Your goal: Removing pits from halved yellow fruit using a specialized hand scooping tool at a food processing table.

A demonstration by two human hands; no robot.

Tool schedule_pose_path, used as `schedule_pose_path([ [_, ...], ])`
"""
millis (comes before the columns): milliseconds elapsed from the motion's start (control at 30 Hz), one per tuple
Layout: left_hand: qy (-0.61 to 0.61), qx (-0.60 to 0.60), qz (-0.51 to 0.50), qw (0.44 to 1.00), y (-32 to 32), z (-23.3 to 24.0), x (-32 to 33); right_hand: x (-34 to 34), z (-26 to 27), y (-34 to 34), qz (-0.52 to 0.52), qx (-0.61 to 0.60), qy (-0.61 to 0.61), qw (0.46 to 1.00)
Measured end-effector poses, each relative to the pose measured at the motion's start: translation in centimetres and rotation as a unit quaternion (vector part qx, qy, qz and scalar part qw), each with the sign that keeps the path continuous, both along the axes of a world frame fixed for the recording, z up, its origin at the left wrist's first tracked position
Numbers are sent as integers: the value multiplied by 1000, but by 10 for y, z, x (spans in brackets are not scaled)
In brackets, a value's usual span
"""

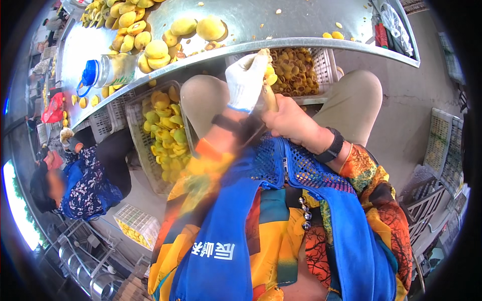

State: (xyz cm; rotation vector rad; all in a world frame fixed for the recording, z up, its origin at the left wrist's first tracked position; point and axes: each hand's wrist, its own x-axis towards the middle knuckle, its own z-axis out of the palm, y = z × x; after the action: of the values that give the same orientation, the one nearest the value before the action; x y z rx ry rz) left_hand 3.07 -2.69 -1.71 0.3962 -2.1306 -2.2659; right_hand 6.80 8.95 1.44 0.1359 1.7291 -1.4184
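Observation:
My left hand, in a white knit glove, is closed on a piece of yellow fruit just below the table's edge. The bare right hand grips a tool's pale handle, whose upper end touches the fruit; its working part is mostly hidden. Behind both hands stands a white plastic crate of small brownish-yellow fruit pieces. Left of my knees, another crate holds yellow fruit halves.
Whole and cut yellow fruit is heaped on the metal table. A clear bottle with a blue cap lies near its edge. A person sits at left, close to a smaller crate. Slatted crates stand at right.

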Motion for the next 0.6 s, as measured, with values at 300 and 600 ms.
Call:
schedule_pose_path([
  [300, -170, 263, 13, 950, -8, -4, -5, 6, -13, 0, -23, -68, -26, 997],
  [600, -141, 223, 11, 965, -14, -14, -3, 9, -21, -2, -9, -88, 28, 996],
])
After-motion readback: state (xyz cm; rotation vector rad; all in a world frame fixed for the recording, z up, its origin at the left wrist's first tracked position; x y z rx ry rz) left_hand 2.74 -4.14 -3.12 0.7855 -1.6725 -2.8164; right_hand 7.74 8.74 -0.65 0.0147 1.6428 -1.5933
